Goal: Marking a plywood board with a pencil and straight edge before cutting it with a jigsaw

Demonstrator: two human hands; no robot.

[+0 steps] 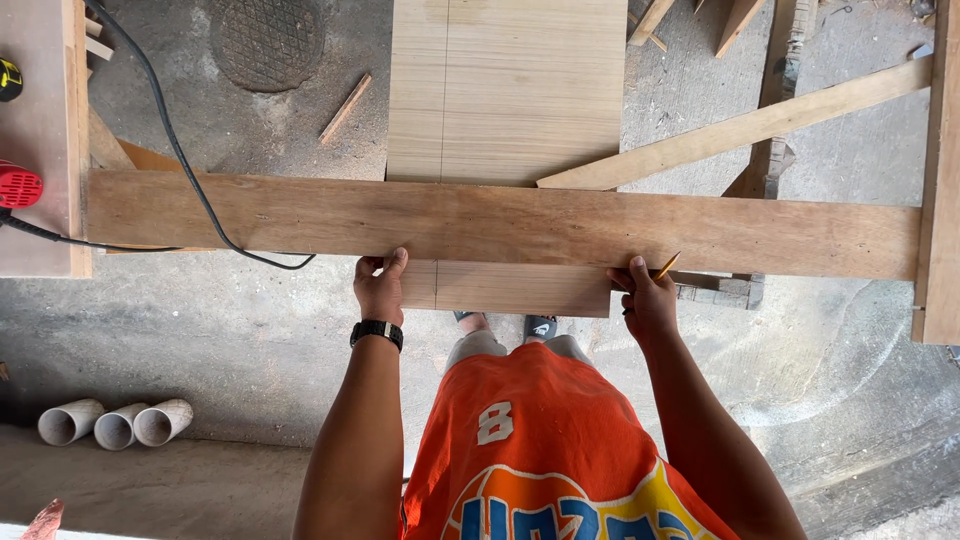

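Hands, left and right with pencil, grip plank lying left-to-right.

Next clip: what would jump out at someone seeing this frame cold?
A long brown plank runs across the frame, laid over a paler plywood sheet. The left hand and the right hand grip the plank's near edge, the right one also holding a pencil. At lower left, three white pipe pieces lie on the concrete floor.
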